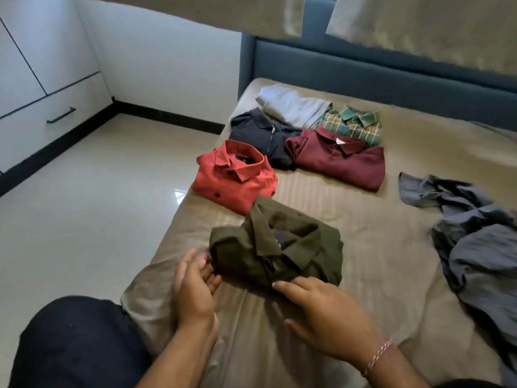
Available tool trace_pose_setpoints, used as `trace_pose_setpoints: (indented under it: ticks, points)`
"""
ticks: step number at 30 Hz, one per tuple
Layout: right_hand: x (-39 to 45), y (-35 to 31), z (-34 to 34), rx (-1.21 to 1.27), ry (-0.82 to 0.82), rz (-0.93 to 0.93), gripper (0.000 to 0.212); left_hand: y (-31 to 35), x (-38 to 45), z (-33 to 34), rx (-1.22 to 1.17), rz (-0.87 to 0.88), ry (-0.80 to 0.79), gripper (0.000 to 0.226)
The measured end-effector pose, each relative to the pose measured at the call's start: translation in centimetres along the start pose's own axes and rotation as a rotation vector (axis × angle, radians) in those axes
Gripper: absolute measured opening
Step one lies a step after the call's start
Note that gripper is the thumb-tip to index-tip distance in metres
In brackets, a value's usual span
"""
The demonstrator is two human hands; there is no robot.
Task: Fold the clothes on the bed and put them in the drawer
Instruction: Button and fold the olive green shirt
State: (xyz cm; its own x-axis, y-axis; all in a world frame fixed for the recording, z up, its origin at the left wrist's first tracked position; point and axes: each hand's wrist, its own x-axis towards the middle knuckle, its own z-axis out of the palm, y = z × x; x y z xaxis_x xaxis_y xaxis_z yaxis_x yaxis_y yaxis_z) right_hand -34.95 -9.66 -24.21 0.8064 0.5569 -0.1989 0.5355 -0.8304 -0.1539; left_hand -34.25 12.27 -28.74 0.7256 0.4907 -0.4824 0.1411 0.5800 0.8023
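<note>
I saw both hands, left hand [193,287] and right hand [321,309], flat and relaxed against the olive shirt [279,247]; grey garment [475,247] cut off at right.

A bedroom: glossy cream floor tiles [84,205] reflecting light; white walls [167,65] edged with black skirting [170,119]; white wardrobe [33,79] at left, black bar handle [61,115]; blue upholstered headboard [363,71] at rear.

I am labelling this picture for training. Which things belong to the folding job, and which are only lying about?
Job:
folded olive-green shirt, both hands at it
unfolded grey garment
folded orange-red shirt
folded maroon polo
white drawer with black handle

Lying about:
blue padded headboard
</note>
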Motion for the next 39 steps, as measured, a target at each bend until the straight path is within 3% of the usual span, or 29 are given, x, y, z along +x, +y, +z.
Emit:
trace_pose_setpoints:
  ticks: [2, 5, 8, 9, 12, 15, 18, 22, 26, 30, 32, 34, 36, 38, 39]
  points:
    - [-0.7, 0.7, 0.6, 0.299, 0.134, 0.044, 0.047, -0.1, 0.6, -0.7, 0.107, 0.117, -0.047, 0.03]
    - [0.0, 2.2, -0.2, 0.556, 0.641, 0.196, 0.01, 1.2, 1.8, 0.2, 0.398, 0.396, -0.165, 0.043]
    - [1.2, 4.4, -0.3, 0.814, 0.918, 0.478, 0.011, 3.2, 3.8, 1.9, 0.661, 0.505, -0.233, 0.067]
    - [1.6, 5.3, -0.3, 0.885, 0.897, 0.555, 0.009, 3.9, 4.4, 2.5, 0.791, 0.508, -0.288, 0.067]
    - [2.4, 7.2, 0.8, 1.044, 0.521, 0.601, 0.036, 4.9, 5.8, 3.7, 1.186, 0.592, -0.567, 0.043]
    - [2.9, 7.2, 1.9, 1.065, 0.362, 0.559, 0.029, 4.7, 7.3, 3.9, 1.25, 0.805, -0.758, 0.021]
    - [2.8, 7.3, 1.8, 1.155, 0.489, 0.491, 0.006, 4.1, 8.2, 3.8, 1.12, 0.961, -0.819, 0.018]
    - [2.6, 7.7, 1.2, 1.349, 0.739, 0.429, 0.01, 3.6, 8.4, 5.5, 1.075, 1.188, -0.649, 0.025]
    - [3.3, 9.4, 2.3, 1.101, 0.867, 0.526, 0.005, 3.2, 10.3, 8.1, 1.174, 1.22, -0.599, 0.024]
    - [4.7, 11.2, 4.8, 0.803, 0.734, 0.661, 0.013, 0.1, 12.1, 8.1, 1.491, 0.925, -0.578, 0.024]
    - [5.0, 10.9, 4.8, 0.794, 0.738, 0.729, 0.011, 0.4, 11.7, 7.7, 1.434, 0.839, -0.544, 0.019]
    - [4.6, 9.5, 3.4, 0.756, 0.831, 0.798, 0.016, 1.8, 10.7, 6.9, 1.246, 0.99, -0.461, 0.024]
    - [3.5, 7.4, 1.4, 0.5, 0.956, 0.72, 0.038, 2.8, 8.4, 6.4, 1.172, 1.263, -0.351, 0.045]
    - [3.2, 4.9, 0.2, 0.191, 0.983, 0.456, 0.052, 2.6, 5.6, 6.6, 1.205, 1.388, -0.482, 0.061]
    - [3.7, 4.3, 0.6, 0.072, 0.909, 0.326, 0.055, 1.7, 5.1, 6.8, 1.295, 1.405, -0.589, 0.066]
